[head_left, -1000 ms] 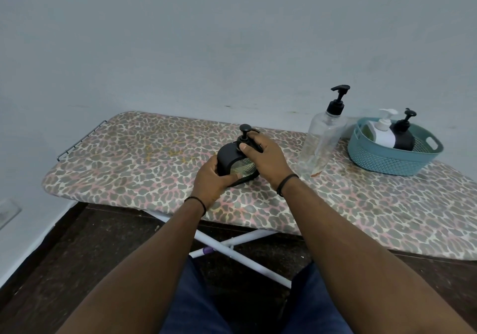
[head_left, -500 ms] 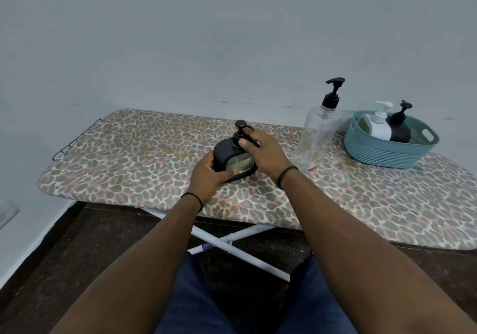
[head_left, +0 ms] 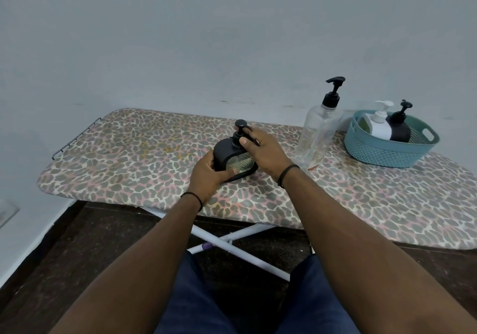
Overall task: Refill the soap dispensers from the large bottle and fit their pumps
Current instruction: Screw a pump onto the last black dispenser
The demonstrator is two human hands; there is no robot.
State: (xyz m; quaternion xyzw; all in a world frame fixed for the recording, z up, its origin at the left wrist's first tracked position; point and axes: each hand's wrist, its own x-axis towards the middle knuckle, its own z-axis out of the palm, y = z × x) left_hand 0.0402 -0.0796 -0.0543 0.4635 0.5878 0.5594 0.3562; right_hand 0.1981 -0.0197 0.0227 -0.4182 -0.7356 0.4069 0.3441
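Observation:
A squat black soap dispenser point(head_left: 227, 153) with a clear front window stands on the leopard-print ironing board point(head_left: 134, 158). My left hand point(head_left: 209, 173) grips its lower left side. My right hand point(head_left: 263, 153) is closed around its black pump point(head_left: 240, 129) at the neck. To the right stands the large clear bottle point(head_left: 320, 132) with a black pump, upright and nearly empty. A white dispenser point(head_left: 379, 124) and a black dispenser point(head_left: 400, 127), both with pumps on, lean inside the teal basket point(head_left: 382, 153).
The board stands against a pale wall, with a wire rack point(head_left: 74, 137) at its left end. White crossed legs point(head_left: 232, 243) show under it over a dark floor. My knees in dark trousers are at the bottom of the view.
My right hand has shifted a little on the pump at the dispenser's neck. My left hand keeps its hold on the body. The view has tilted slightly.

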